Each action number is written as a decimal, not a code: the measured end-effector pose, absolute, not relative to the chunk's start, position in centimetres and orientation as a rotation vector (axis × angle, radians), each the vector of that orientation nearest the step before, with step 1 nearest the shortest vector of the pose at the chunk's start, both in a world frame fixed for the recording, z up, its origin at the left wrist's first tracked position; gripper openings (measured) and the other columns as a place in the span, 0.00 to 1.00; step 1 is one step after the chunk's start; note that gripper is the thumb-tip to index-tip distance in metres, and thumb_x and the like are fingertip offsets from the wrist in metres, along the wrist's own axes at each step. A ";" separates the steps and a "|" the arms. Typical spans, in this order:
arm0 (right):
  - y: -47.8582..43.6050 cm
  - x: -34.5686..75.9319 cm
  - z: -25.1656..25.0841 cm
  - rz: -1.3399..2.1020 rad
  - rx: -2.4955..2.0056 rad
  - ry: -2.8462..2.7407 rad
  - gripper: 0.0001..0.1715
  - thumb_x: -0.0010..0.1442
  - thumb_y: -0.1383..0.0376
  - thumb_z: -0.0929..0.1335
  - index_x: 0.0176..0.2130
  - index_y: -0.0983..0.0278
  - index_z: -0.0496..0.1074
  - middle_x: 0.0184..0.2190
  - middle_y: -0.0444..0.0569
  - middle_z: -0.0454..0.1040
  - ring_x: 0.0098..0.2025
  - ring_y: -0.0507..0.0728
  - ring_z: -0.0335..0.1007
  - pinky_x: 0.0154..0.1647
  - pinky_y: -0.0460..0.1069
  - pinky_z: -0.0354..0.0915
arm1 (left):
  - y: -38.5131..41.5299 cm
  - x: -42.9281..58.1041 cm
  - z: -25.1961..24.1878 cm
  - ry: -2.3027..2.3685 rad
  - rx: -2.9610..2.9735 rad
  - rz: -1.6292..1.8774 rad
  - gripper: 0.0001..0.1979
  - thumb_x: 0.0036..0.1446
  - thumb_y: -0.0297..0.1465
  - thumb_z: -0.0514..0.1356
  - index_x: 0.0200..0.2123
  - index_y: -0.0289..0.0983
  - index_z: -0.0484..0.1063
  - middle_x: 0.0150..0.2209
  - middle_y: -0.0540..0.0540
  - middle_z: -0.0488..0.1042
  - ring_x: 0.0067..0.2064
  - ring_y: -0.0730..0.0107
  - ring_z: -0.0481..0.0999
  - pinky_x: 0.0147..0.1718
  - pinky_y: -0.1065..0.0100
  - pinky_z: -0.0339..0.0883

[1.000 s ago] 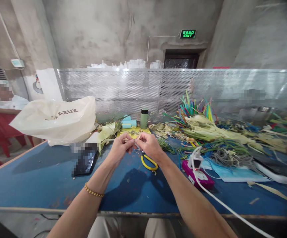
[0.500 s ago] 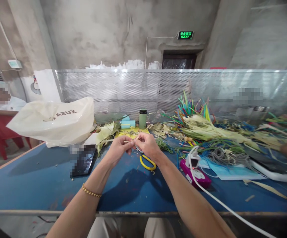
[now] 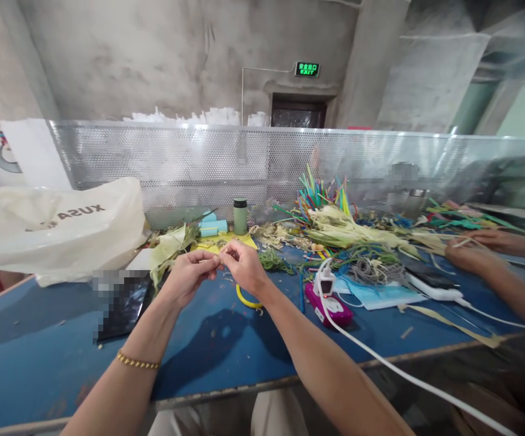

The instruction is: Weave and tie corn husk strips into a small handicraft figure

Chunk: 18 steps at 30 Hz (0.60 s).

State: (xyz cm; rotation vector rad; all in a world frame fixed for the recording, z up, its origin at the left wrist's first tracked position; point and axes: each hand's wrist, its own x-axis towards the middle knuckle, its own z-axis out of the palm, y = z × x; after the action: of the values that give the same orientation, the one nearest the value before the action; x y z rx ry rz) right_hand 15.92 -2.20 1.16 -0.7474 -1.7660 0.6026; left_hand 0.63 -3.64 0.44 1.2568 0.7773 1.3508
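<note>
My left hand [image 3: 188, 272] and my right hand [image 3: 243, 264] meet fingertip to fingertip above the blue table [image 3: 39, 339]. Both are pinched on a small pale strip [image 3: 220, 259] held between them, too small to make out. A gold bracelet [image 3: 135, 361] circles my left wrist. Yellow-handled cutters [image 3: 246, 299] lie on the table just under my right wrist.
A phone [image 3: 123, 301] lies left of my hands, with a cream plastic bag [image 3: 57, 224] behind it. A magenta power bank [image 3: 330, 304] with a white cable, a green bottle [image 3: 240, 216], husks and coloured strips [image 3: 348, 227] lie right. Another person's hands [image 3: 475, 248] work at far right.
The view has swung to the right, so the bag and my hands sit further left in frame and another person's hands have come into view. My hands stay pinched together.
</note>
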 end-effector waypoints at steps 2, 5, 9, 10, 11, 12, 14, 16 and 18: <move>-2.1 15.7 1.1 0.602 -0.746 -1.735 0.04 0.56 0.66 0.66 0.29 0.64 0.67 0.22 0.43 0.71 0.25 0.51 0.68 0.29 0.45 0.63 | -3.5 0.8 0.3 0.733 1.236 1.381 0.10 0.40 0.30 0.71 0.26 0.31 0.77 0.24 0.46 0.75 0.22 0.78 0.68 0.23 0.74 0.61; -1.9 15.2 0.9 0.622 -0.746 -1.693 0.05 0.56 0.64 0.66 0.30 0.63 0.68 0.23 0.43 0.71 0.26 0.51 0.69 0.30 0.45 0.64 | -3.2 1.0 0.2 0.670 1.180 1.412 0.10 0.40 0.30 0.71 0.27 0.31 0.78 0.25 0.46 0.75 0.23 0.78 0.68 0.25 0.73 0.62; -1.7 15.1 0.9 0.698 -0.737 -1.667 0.07 0.54 0.62 0.67 0.29 0.64 0.69 0.23 0.43 0.71 0.25 0.51 0.67 0.29 0.45 0.63 | -3.0 1.2 0.1 0.642 1.131 1.422 0.11 0.38 0.29 0.72 0.26 0.31 0.78 0.25 0.46 0.75 0.24 0.78 0.69 0.25 0.73 0.63; -1.6 15.4 1.1 0.712 -0.742 -1.681 0.08 0.54 0.61 0.67 0.29 0.64 0.69 0.22 0.42 0.70 0.24 0.51 0.66 0.28 0.45 0.62 | -3.0 1.2 0.1 0.646 1.123 1.425 0.11 0.37 0.29 0.72 0.26 0.30 0.78 0.25 0.45 0.75 0.24 0.77 0.69 0.25 0.73 0.63; -1.4 15.9 1.5 0.715 -0.752 -1.692 0.09 0.55 0.60 0.67 0.29 0.64 0.70 0.20 0.41 0.69 0.23 0.50 0.64 0.27 0.45 0.61 | -3.0 1.2 0.1 0.654 1.114 1.433 0.11 0.37 0.29 0.72 0.26 0.30 0.78 0.25 0.45 0.75 0.24 0.77 0.70 0.26 0.73 0.63; -1.0 16.7 1.9 0.692 -0.778 -1.709 0.11 0.55 0.59 0.67 0.28 0.65 0.70 0.18 0.40 0.66 0.21 0.50 0.62 0.25 0.45 0.60 | -3.1 1.1 0.1 0.664 1.104 1.448 0.11 0.37 0.29 0.72 0.25 0.30 0.77 0.25 0.45 0.75 0.25 0.77 0.70 0.26 0.73 0.64; 0.1 18.6 3.1 0.563 -0.827 -1.602 0.12 0.56 0.58 0.66 0.30 0.65 0.71 0.17 0.40 0.64 0.20 0.50 0.60 0.24 0.45 0.59 | -3.1 1.0 0.2 0.682 1.086 1.485 0.11 0.37 0.29 0.72 0.26 0.30 0.77 0.25 0.45 0.76 0.25 0.77 0.70 0.26 0.73 0.64; 1.7 20.8 4.2 0.387 -0.910 -1.478 0.13 0.56 0.58 0.66 0.30 0.66 0.71 0.19 0.41 0.67 0.20 0.50 0.61 0.24 0.45 0.59 | -3.1 0.9 0.3 0.683 1.064 1.526 0.11 0.37 0.29 0.72 0.26 0.30 0.77 0.26 0.44 0.76 0.24 0.77 0.70 0.26 0.74 0.64; 3.5 22.4 4.7 0.206 -1.031 -1.473 0.13 0.56 0.59 0.65 0.29 0.66 0.72 0.21 0.45 0.71 0.22 0.51 0.64 0.26 0.45 0.60 | -3.0 0.8 0.4 0.681 1.035 1.562 0.12 0.37 0.28 0.72 0.27 0.30 0.77 0.25 0.44 0.77 0.24 0.78 0.71 0.26 0.75 0.64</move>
State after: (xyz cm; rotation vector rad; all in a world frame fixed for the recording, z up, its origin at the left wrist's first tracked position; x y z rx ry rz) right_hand 22.40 3.52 4.67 -1.0309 -1.4728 0.2060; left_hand 0.77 -3.02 0.39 1.0352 0.6809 1.5621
